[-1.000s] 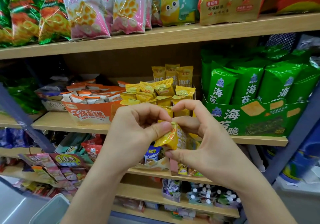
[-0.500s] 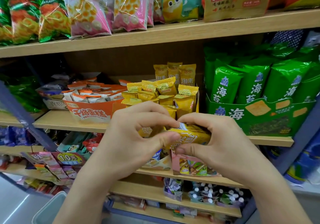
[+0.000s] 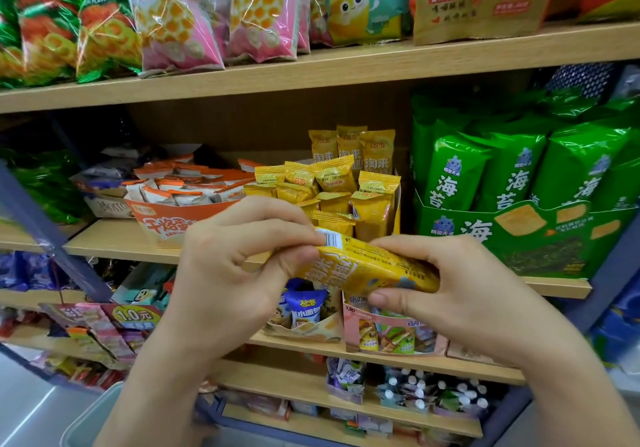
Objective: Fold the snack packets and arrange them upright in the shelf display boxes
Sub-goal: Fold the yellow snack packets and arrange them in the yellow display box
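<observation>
I hold one yellow snack packet sideways in front of the middle shelf. My left hand pinches its left end by the white barcode patch. My right hand grips its right end, thumb underneath. Just behind, a yellow display box holds several matching yellow packets standing upright, with taller yellow packets at the back.
An orange display box of white-and-orange packets stands left of the yellow one. A green seaweed snack box fills the right. Large bags line the top shelf. Lower shelves carry small boxes. A grey bin rim sits bottom left.
The packet has turned from a crumpled, upright pinch to lying stretched sideways between both hands, and my right hand has shifted right along it. The view has drifted slightly upward.
</observation>
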Motion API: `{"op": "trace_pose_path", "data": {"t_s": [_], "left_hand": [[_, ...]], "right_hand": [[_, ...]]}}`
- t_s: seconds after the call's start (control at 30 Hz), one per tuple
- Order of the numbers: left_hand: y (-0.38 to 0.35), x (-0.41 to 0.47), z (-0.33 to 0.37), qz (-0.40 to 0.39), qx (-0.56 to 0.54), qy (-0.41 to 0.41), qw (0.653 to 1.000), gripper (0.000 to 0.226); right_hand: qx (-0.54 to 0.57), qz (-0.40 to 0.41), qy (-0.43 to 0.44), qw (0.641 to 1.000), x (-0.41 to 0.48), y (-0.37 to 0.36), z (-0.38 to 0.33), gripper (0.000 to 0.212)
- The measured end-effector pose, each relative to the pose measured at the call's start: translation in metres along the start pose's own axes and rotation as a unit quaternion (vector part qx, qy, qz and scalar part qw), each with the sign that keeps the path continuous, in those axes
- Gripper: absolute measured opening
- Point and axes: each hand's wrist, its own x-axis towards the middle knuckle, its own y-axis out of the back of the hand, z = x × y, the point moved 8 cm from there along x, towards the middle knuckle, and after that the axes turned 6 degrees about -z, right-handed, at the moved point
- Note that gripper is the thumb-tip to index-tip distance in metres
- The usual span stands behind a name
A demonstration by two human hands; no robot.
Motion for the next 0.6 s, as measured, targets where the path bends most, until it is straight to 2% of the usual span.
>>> {"op": "trace_pose_path", "data": {"t_s": [0.23,0.37,0.5,0.6], "left_hand": [[-0.022,0.001,0.002,-0.075,0.087,-0.008,0.993,0.026],[-0.024,0.001,0.002,-0.053,0.091,-0.034,0.994,0.022],[-0.015,-0.003,-0.004,-0.019,0.06,-0.029,0.998,0.018],[-0.005,-0.006,-0.012,-0.006,0.051,0.0,0.999,0.016]], "right_hand": [[-0.067,0.033,0.007,0.997,0.004,0.0,-0.004,0.037],[-0.07,0.034,0.009,0.997,0.005,-0.003,-0.004,0.042],[-0.03,-0.035,-0.018,0.999,0.001,0.001,0.002,0.052],[0.033,-0.006,-0.018,0.999,-0.004,0.015,0.004,0.051]]}}
